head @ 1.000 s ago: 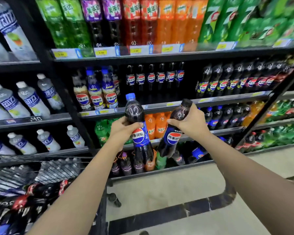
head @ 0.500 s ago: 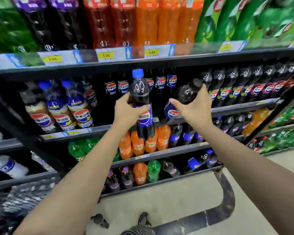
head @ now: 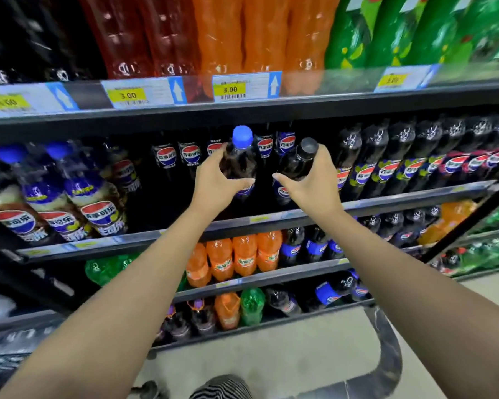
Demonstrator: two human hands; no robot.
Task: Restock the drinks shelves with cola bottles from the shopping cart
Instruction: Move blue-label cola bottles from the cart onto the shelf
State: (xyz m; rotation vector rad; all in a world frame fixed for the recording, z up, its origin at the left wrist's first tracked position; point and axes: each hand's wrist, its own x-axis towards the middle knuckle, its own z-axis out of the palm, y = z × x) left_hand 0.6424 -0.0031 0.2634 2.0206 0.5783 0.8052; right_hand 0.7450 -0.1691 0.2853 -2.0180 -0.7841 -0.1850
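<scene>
My left hand [head: 217, 180] grips a blue-capped cola bottle [head: 240, 156] by its upper body. My right hand [head: 314, 182] grips a black-capped cola bottle [head: 300, 162] beside it. Both bottles are upright and held inside the opening of the cola shelf [head: 271, 218], in a gap at its middle. Their bases are hidden behind my hands and wrists. Cola bottles [head: 274, 145] stand in a row at the back of that gap. The shopping cart [head: 3, 361] shows only as a blurred edge at the bottom left.
Black-capped cola [head: 409, 156] fills the shelf to the right, blue-capped bottles [head: 69, 191] the left. Tall red, orange and green bottles [head: 222, 38] stand on the shelf above, with price tags [head: 236, 87] on its edge. Orange and cola bottles [head: 242, 257] fill lower shelves.
Both hands have lifted the two bottles from chest height up and forward into the cola shelf opening. The view has moved closer to the shelves; the cart has slid nearly out of view.
</scene>
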